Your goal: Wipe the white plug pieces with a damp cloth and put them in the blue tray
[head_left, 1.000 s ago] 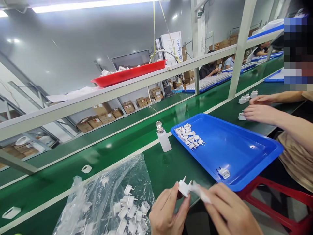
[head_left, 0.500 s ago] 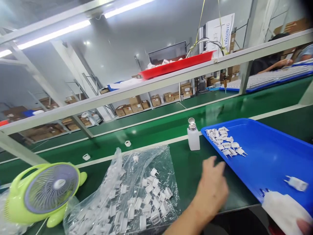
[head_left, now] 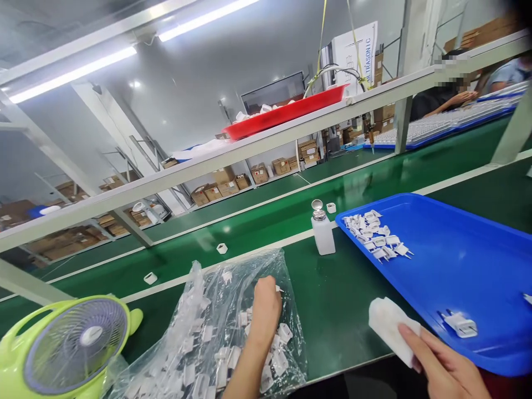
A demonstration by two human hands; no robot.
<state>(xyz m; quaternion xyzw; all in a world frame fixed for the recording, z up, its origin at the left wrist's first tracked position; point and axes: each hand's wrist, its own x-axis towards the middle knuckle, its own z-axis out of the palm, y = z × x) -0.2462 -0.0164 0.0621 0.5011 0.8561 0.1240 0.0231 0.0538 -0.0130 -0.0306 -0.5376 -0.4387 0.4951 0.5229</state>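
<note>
My left hand (head_left: pixel 267 302) is over the clear plastic bag (head_left: pixel 272 260), its fingers closed on a white plug (head_left: pixel 279 288), of which only a small part shows beside the hand. Many more white two-pin plugs (head_left: pixel 280 360) lie heaped on the bag. In my right hand (head_left: pixel 440 360) is a folded white cloth (head_left: pixel 393 327), pinched between thumb and fingers above the bench's front edge. To the right, a blue tray (head_left: pixel 461 266) carries a cluster of white plugs (head_left: pixel 379 241) in its far left corner. A single plug (head_left: pixel 460 324) lies near its front edge.
A white pump bottle (head_left: pixel 323 235) stands between bag and tray. At left is a green fan (head_left: pixel 78 338). White housings (head_left: pixel 222 248) sit on the green conveyor belt (head_left: pixel 187 252). A shelf overhead bears a red tray (head_left: pixel 286 113). Co-workers (head_left: pixel 453 100) sit at far right.
My left hand has gone left from beside the blue tray to the plugs on the bag and closed on one. My right hand, with the cloth, has moved left off the tray edge.
</note>
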